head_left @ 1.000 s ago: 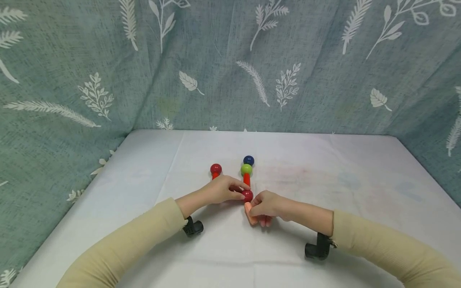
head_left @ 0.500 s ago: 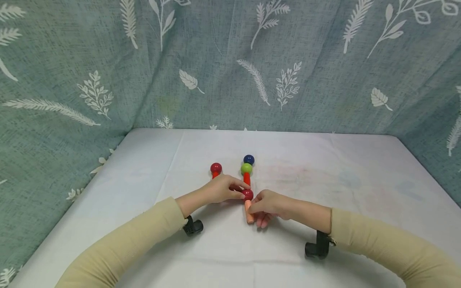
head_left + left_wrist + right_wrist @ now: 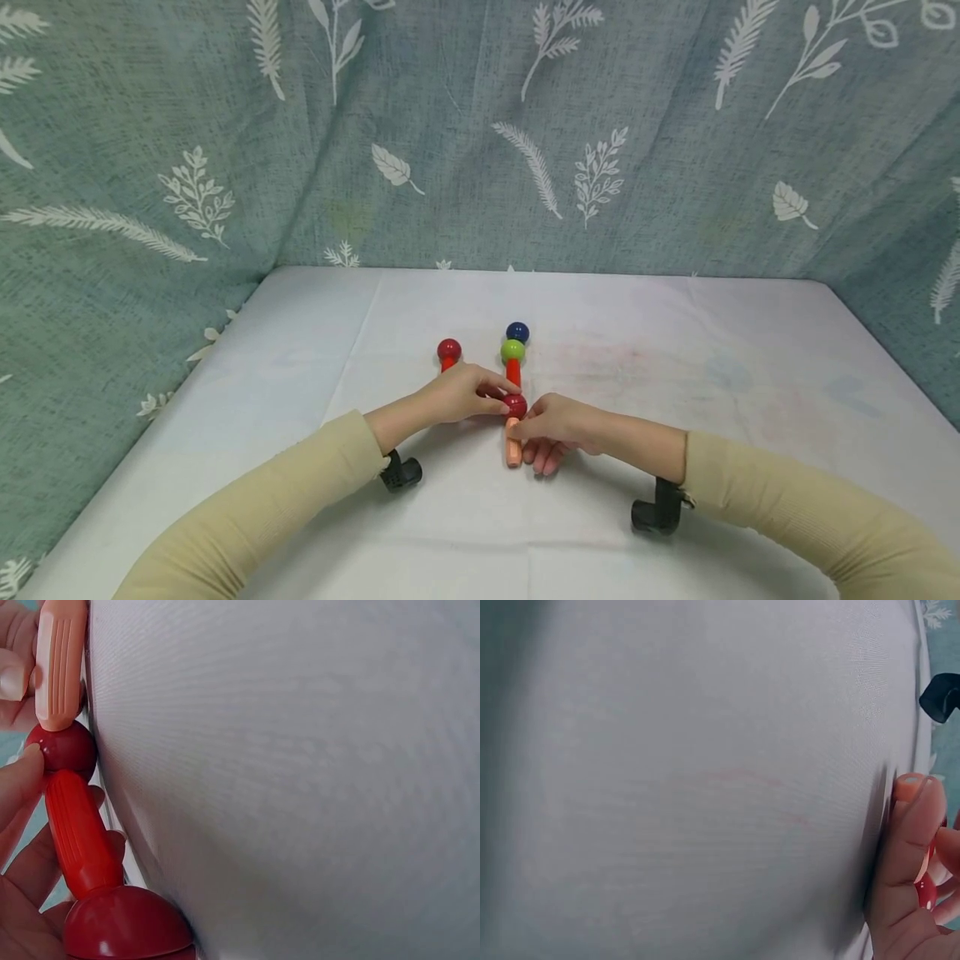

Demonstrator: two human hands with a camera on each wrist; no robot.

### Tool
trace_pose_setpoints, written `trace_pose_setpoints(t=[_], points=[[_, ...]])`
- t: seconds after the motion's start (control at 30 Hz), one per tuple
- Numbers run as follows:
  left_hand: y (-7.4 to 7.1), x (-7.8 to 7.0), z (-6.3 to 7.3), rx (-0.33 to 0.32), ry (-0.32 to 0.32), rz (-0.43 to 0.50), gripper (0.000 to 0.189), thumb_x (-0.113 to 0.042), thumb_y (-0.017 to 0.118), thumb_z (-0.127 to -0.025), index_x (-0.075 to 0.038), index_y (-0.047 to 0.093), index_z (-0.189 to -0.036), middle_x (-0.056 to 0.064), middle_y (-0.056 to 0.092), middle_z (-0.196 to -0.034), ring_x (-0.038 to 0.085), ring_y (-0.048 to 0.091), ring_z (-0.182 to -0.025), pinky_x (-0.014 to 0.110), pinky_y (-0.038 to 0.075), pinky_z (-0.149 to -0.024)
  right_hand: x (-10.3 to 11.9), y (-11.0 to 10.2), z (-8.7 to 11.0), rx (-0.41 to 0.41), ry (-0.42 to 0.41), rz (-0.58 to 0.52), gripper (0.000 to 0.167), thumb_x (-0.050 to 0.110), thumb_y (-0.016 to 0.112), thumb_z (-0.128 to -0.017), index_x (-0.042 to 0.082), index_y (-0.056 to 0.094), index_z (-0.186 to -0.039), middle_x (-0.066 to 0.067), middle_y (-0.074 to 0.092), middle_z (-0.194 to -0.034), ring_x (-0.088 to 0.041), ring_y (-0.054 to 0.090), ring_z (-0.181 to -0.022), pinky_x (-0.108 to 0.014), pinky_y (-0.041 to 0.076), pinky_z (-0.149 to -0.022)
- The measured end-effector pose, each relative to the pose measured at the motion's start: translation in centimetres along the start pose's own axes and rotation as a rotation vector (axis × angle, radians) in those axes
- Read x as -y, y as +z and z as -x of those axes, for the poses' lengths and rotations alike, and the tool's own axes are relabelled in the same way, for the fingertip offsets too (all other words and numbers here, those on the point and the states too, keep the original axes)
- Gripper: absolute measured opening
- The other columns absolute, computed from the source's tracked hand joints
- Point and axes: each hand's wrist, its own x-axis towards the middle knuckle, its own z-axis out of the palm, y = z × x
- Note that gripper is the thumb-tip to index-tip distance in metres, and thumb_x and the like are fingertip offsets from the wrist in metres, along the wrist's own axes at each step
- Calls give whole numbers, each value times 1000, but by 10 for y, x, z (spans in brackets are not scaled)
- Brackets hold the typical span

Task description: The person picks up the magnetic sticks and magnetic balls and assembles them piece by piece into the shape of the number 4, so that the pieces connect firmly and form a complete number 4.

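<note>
Magnetic-looking toy rods and balls lie on the white cloth. Thumb and fingers of my left hand (image 3: 467, 394) pinch a red ball (image 3: 515, 406). My right hand (image 3: 561, 427) pinches a peach rod (image 3: 513, 454), its far end against that ball. Beyond the ball runs a red rod (image 3: 513, 375), leading to a green ball (image 3: 513, 350) and a blue ball (image 3: 517, 332). In the left wrist view another red rod (image 3: 81, 832) joins the pinched ball to a nearer red ball (image 3: 127, 926), which my left hand hides in the head view.
Farther left, a red ball (image 3: 449, 349) sits on a rod partly hidden by my left hand. A white cloth (image 3: 675, 367) covers the table. Leaf-patterned grey-green fabric (image 3: 465, 192) rises behind and at both sides. Black wrist cameras (image 3: 657, 508) hang below my sleeves.
My right hand has turned the peach rod: its near end has swung left, and it now lies nearly in line with the red ball. The left hand holds its place.
</note>
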Motion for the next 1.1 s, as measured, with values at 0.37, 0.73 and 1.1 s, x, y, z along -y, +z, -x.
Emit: trace_pose_setpoints(t=[0.37,0.73,1.1], points=[[-1,0,1,1,24,-11,30,-18,70,-80,-19,68,-110,-3,69,-97,9,59,-88,24,47,-77,2,-2,-3,14,4,43,25,24,57,-90,0,57,-83,-5,58,-57,-12,54,-42,-21,46,-43],[0,-2,0,10,-41,-16,31,-22,70,-81,-23,67,-111,-4,67,-98,11,55,-88,26,47,-78,35,-75,-28,-269,-104,272,24,17,58,-89,4,58,-110,-12,61,-92,-16,56,-58,-25,51,-56],[-1,-1,0,20,-15,-8,30,-22,69,-81,-22,67,-111,-4,67,-100,10,55,-87,25,46,-75,59,-80,-73,-328,-135,286,38,22,55,-90,15,54,-128,-13,57,-118,-17,56,-67,-29,53,-63]])
